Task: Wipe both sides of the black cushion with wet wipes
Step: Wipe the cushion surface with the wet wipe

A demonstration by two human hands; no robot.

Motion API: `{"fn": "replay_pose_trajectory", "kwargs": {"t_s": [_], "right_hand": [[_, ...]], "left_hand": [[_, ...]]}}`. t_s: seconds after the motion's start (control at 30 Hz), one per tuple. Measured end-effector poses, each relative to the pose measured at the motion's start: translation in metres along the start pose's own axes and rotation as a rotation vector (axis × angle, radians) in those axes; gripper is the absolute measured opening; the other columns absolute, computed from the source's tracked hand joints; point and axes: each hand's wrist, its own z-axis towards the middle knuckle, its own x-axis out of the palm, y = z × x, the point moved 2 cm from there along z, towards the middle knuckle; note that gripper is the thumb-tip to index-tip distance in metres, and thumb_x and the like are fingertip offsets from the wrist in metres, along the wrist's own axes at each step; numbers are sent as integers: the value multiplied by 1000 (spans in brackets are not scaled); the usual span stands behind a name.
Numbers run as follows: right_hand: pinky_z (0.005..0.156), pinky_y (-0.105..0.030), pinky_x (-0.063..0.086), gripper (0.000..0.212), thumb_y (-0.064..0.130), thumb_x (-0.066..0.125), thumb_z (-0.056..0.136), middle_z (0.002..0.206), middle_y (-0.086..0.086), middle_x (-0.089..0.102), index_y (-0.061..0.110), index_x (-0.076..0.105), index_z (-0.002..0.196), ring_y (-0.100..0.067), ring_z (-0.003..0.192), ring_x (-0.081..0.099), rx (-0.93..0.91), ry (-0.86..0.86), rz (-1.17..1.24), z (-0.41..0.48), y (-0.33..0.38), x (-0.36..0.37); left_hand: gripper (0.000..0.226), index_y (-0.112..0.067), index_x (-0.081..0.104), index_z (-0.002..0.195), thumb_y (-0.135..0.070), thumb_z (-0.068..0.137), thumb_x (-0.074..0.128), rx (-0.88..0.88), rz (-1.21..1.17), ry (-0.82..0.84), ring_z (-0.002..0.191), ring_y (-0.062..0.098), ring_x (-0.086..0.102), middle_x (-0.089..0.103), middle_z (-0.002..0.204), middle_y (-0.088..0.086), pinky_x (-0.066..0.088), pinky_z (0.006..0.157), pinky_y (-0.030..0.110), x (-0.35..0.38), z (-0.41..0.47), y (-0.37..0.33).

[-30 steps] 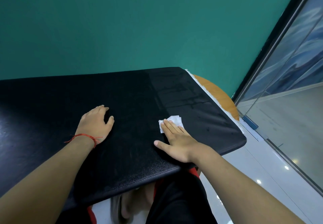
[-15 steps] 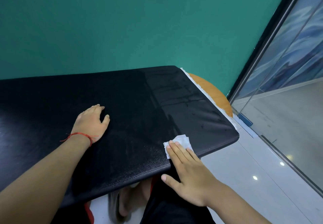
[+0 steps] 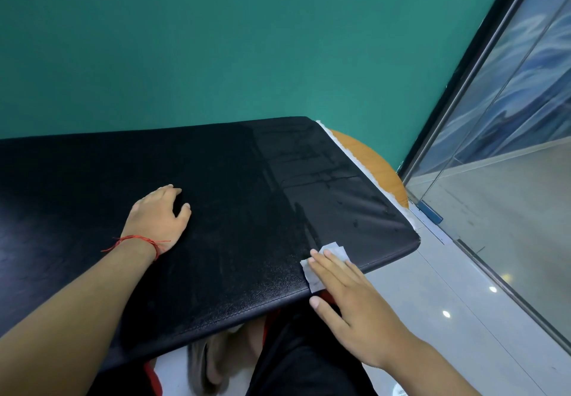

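A large black cushion [image 3: 234, 197] lies flat across the view, its right part shiny with wet streaks. My left hand [image 3: 157, 216] rests flat on the cushion's middle, a red string round the wrist. My right hand [image 3: 349, 299] presses a white wet wipe [image 3: 321, 267] with straight fingers onto the cushion's near edge, close to the right corner. Part of the wipe is hidden under my fingers.
A round wooden table [image 3: 370, 160] shows under the cushion's far right end, against the green wall [image 3: 216, 43]. A glass partition with a dark frame [image 3: 494, 92] stands on the right. Pale floor tiles [image 3: 432, 318] lie below; my black-clothed legs are under the cushion.
My right hand has dragged the wipe from the cushion's middle-right down to its near edge, leaving a wet streak. My left hand has stayed put.
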Motion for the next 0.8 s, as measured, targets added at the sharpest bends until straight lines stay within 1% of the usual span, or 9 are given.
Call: {"fn": "replay_pose_trajectory", "kwargs": {"t_s": [0.07,0.17,0.23,0.27,0.33,0.43,0.53,0.6,0.8], "right_hand": [[127,-19,15,53,49,44,111,165,31,29,36,40,162,7,156,17,30,-168,51,3,2,1],[114,-12,33,36,35,50,109,143,28,52,30,62,142,8,138,42,56,-315,73,9,7,8],[105,-15,42,29,33,47,109,127,25,59,28,70,125,4,124,51,44,-379,79,16,10,12],[102,-17,44,31,35,45,109,123,24,62,26,73,121,3,121,54,60,-406,84,21,10,12],[106,-23,47,40,38,42,109,132,18,67,23,75,126,0,126,56,105,-430,53,27,6,14],[121,-32,39,49,43,40,110,157,10,54,21,63,148,-3,147,43,133,-336,-24,23,-2,22],[132,-35,9,71,61,28,110,177,10,9,23,21,170,-4,162,0,103,-100,-112,8,-4,33],[132,-35,-1,80,70,18,108,177,12,-11,25,0,171,-4,160,-17,107,-13,-169,5,-4,32],[131,-33,-8,90,80,12,102,171,14,-29,25,-17,167,0,153,-33,98,148,-206,22,-10,16]], "left_hand": [[53,-15,54,148,-44,104,51,2,-4,-3,148,23,42,47,159,5,33,122,46,0,0,0],[53,-15,54,148,-44,104,51,7,-3,0,148,23,43,47,159,5,34,122,46,1,0,0],[53,-15,54,148,-44,104,51,8,-7,2,148,23,43,47,159,5,34,122,45,0,0,-1],[53,-14,54,148,-44,104,50,8,-9,3,148,23,42,47,160,5,34,122,45,-1,0,-1],[53,-14,53,149,-43,105,50,6,-6,5,148,24,42,47,160,6,33,122,45,-2,-1,-2],[53,-14,53,149,-43,105,50,3,-7,7,149,24,42,46,160,6,33,123,46,-1,-1,-1],[54,-15,53,149,-44,104,50,8,-8,2,148,24,42,47,160,6,33,123,46,1,0,1],[54,-14,54,148,-45,104,50,10,1,4,148,25,42,47,159,6,34,122,47,3,2,3],[53,-13,54,148,-43,104,51,12,-12,0,148,26,43,48,159,7,33,122,47,2,2,1]]}}
